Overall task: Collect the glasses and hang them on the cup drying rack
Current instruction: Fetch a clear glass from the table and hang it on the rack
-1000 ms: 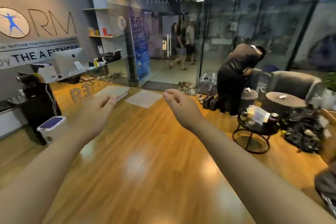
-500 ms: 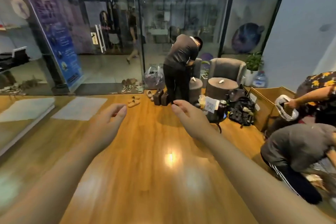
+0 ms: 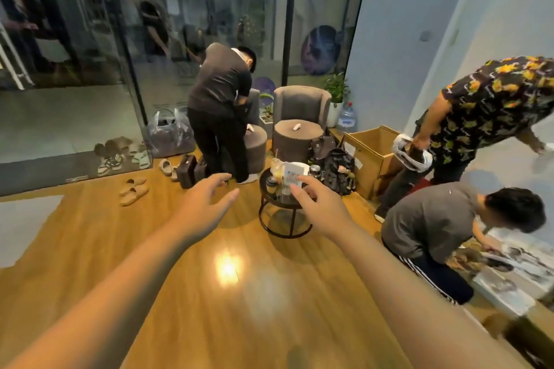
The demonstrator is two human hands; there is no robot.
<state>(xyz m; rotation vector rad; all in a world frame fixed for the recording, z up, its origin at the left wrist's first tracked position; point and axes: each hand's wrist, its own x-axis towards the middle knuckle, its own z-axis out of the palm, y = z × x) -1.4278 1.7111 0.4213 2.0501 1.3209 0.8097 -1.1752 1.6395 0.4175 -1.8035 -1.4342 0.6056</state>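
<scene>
Since half second ago, view swings right and closes in: round side table, then far at 1 o'clock, now sits at 12, just past my fingertips. Glasses on it, I judge: clear one near front rim, iced drink cup behind, partly hidden by white card. Left hand empty, fingers spread. Right hand empty, loosely curled, overlapping tabletop. Drying rack not in view. Three people bent over bags beyond, 11 to 3 o'clock. Collecting not begun.

View swung right; round side table now near right hand (empty).
</scene>
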